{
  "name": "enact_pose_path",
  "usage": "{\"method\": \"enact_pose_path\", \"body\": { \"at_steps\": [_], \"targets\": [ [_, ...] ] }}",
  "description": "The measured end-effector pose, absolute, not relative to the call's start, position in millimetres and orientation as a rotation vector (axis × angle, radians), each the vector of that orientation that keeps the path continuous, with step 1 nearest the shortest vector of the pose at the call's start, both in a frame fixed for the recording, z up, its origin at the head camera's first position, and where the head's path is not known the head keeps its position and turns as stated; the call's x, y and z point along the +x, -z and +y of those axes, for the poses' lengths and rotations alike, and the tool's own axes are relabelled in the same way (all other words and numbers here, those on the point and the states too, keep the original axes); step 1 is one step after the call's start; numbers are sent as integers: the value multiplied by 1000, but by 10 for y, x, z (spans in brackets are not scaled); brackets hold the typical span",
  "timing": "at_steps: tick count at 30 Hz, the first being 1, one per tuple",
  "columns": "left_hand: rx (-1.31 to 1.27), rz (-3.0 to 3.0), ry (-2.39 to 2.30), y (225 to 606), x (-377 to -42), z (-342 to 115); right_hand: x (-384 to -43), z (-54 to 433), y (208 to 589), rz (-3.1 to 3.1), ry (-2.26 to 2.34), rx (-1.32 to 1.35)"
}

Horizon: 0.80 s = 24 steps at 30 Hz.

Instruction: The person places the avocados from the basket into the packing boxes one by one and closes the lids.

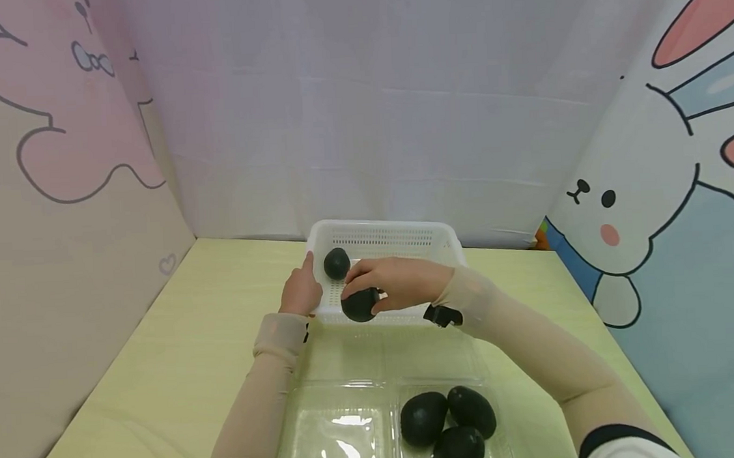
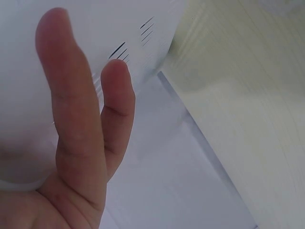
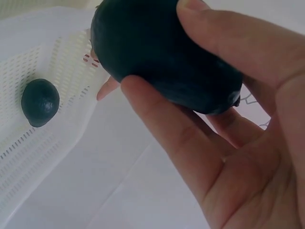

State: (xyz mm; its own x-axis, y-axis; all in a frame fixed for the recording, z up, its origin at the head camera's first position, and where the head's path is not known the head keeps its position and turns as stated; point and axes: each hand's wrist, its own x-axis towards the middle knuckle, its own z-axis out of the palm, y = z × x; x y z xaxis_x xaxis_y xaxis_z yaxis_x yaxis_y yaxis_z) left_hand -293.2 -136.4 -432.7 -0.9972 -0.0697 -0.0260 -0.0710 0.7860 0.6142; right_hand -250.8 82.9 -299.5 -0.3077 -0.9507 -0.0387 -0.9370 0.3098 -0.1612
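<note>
My right hand [image 1: 400,281] grips a dark green avocado [image 1: 359,306] between thumb and fingers, above the front rim of a white perforated plastic basket [image 1: 382,227]. The right wrist view shows this avocado [image 3: 152,52] close up, with fingers on both sides of it. Another avocado [image 1: 336,264] lies in the left part of the basket. At the basket's left side rests my left hand [image 1: 301,292], its index finger straight along the rim. Two extended fingers [image 2: 76,109] appear beside the basket wall in the left wrist view.
In front of the basket lies an opened clear plastic clamshell container [image 1: 389,385]. Several avocados, one of them here [image 1: 459,449], sit together in its near right compartment. White and cartoon-printed panels [image 1: 368,119] enclose the yellow table [image 1: 163,361] at back and sides.
</note>
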Motion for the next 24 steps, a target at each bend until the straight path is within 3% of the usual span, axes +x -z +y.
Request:
{"method": "enact_pose_path", "body": {
  "at_steps": [24],
  "targets": [
    [-106,2980,-1003,4316,-2917,-1359,-2309,773,3076,2381,117,-1819]
  ]
}}
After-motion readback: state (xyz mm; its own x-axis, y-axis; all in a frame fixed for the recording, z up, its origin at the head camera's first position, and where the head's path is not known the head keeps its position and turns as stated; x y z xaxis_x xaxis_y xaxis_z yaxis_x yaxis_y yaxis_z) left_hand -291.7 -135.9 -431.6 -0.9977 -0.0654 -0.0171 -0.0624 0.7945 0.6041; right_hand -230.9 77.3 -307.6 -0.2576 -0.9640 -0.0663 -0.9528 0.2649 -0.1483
